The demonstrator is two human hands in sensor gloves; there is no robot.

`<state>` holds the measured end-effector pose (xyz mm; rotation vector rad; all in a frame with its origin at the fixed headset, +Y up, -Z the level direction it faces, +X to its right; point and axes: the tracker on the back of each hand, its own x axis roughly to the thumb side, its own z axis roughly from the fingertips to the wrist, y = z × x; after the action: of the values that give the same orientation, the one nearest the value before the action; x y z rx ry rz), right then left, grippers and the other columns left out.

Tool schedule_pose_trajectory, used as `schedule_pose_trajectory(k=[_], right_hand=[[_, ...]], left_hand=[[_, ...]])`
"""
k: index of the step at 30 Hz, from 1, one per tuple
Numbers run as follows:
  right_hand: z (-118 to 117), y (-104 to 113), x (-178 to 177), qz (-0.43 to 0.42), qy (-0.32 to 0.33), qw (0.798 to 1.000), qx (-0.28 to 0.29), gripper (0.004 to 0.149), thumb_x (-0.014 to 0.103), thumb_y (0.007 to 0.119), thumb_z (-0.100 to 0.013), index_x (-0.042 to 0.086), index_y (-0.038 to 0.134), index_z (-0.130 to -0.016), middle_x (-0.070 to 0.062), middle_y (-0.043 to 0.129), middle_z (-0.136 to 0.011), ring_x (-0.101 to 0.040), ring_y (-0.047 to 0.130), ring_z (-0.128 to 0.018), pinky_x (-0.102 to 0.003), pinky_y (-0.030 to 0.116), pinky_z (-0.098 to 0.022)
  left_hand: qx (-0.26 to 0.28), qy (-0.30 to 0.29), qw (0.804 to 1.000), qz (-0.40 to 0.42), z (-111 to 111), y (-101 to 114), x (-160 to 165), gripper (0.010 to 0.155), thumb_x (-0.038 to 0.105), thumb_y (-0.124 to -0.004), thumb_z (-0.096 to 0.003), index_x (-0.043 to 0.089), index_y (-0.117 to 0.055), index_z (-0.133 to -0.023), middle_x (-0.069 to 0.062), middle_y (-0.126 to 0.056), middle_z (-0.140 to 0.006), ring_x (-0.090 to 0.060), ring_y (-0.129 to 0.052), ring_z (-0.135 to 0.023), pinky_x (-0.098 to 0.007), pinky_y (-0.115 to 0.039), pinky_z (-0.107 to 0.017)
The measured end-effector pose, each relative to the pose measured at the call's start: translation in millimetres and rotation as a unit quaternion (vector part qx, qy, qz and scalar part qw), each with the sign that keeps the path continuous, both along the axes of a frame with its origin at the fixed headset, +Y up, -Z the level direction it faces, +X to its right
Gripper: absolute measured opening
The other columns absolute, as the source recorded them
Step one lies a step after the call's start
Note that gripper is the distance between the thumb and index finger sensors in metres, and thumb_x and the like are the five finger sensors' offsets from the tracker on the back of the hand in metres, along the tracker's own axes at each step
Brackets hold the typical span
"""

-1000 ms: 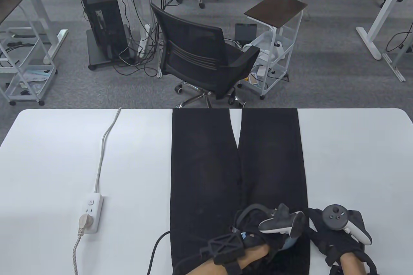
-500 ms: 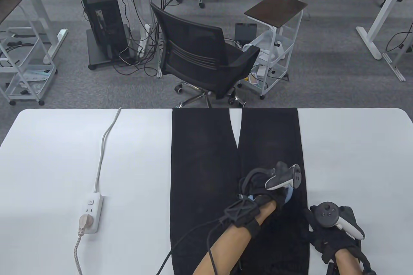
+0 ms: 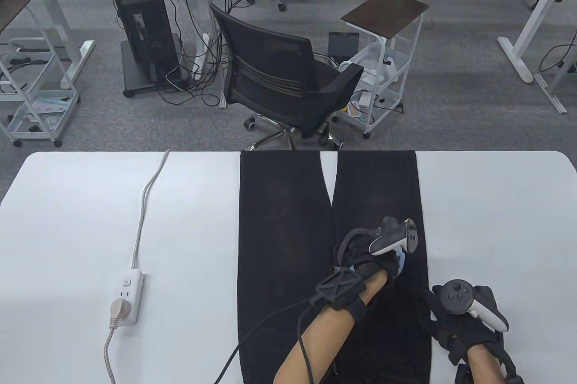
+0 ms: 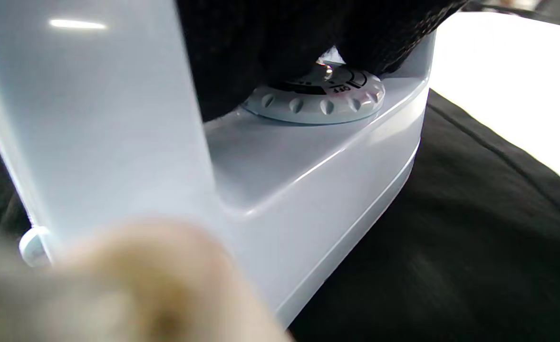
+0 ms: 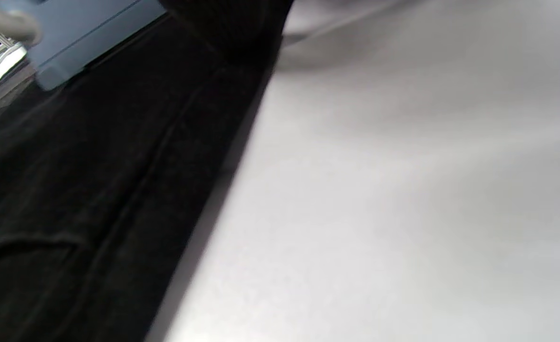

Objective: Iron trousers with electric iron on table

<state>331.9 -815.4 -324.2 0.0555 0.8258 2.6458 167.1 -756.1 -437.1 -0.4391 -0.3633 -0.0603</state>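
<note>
Black trousers (image 3: 284, 244) lie flat on the white table (image 3: 76, 203), legs pointing away from me. My left hand (image 3: 374, 258) grips the handle of a pale blue iron (image 3: 401, 264) that sits on the right trouser leg; the hand hides most of the iron. In the left wrist view the iron's body (image 4: 280, 190) and its temperature dial (image 4: 315, 97) rest on the black cloth (image 4: 451, 237). My right hand (image 3: 455, 325) rests on the trousers' right edge near the front of the table. The right wrist view shows that trouser edge (image 5: 94, 190) and the iron (image 5: 90, 33) beyond it.
A white power strip (image 3: 127, 296) with a plug in it lies on the left of the table, its cable running to the far edge. The iron's black cord (image 3: 266, 325) trails back over the trousers. A black office chair (image 3: 284, 77) stands beyond the table.
My left hand has pushed the iron away from me up the right trouser leg. My right hand has shifted slightly and stays at the trousers' right edge.
</note>
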Motion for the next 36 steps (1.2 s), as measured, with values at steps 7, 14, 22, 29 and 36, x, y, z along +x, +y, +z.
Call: schedule_pose_trajectory(k=[7,14,22,29,36], right_hand=[[1.3,0.5,1.3,-0.004,-0.009,1.0,0.006,0.063,0.024,0.061,-0.066,0.018,0.02,-0.115,-0.018,0.002,-0.118,-0.052,0.002,-0.101,-0.081,0.021,-0.061],[1.9,1.0,1.6,0.008,-0.008,1.0,0.011,0.063,0.02,0.058,-0.065,0.018,0.019,-0.115,-0.018,0.002,-0.118,-0.052,0.003,-0.102,-0.081,0.022,-0.061],[2.6,0.4,1.7,0.008,-0.01,1.0,0.01,0.063,0.02,0.058,-0.065,0.019,0.019,-0.115,-0.017,0.002,-0.118,-0.05,0.003,-0.102,-0.08,0.022,-0.061],[2.4,0.5,-0.3,0.016,-0.011,1.0,0.006,0.063,0.022,0.057,-0.066,0.02,0.017,-0.114,-0.016,0.002,-0.117,-0.05,0.003,-0.102,-0.08,0.022,-0.061],[1.7,1.0,-2.8,0.025,-0.007,1.0,0.002,0.063,0.022,0.057,-0.066,0.018,0.016,-0.114,-0.017,0.003,-0.117,-0.051,0.003,-0.102,-0.081,0.023,-0.061]], left_hand=[[0.001,-0.094,0.995,-0.018,77.3,5.3,-0.4,0.043,0.044,-0.077,-0.0618,0.009,-0.072,-0.086,0.003,-0.094,-0.047,-0.015,-0.102,-0.037,-0.054,-0.088,-0.047],[-0.029,-0.132,0.991,0.008,124.8,1.9,-13.6,0.044,0.044,-0.078,-0.0617,0.007,-0.072,-0.085,0.002,-0.095,-0.046,-0.016,-0.103,-0.036,-0.054,-0.088,-0.046],[0.016,-0.101,0.995,0.001,104.4,1.2,-14.2,0.046,0.045,-0.078,-0.0619,0.008,-0.072,-0.087,0.003,-0.094,-0.048,-0.015,-0.102,-0.037,-0.055,-0.087,-0.048],[0.05,-0.086,0.995,-0.006,65.3,2.5,-5.4,0.045,0.046,-0.078,-0.0615,0.009,-0.072,-0.086,0.003,-0.095,-0.048,-0.015,-0.102,-0.037,-0.054,-0.087,-0.048],[0.046,-0.005,0.999,-0.008,2.2,0.5,-6.0,0.046,0.046,-0.078,-0.0625,0.009,-0.071,-0.089,0.003,-0.094,-0.05,-0.016,-0.101,-0.04,-0.054,-0.085,-0.052]])
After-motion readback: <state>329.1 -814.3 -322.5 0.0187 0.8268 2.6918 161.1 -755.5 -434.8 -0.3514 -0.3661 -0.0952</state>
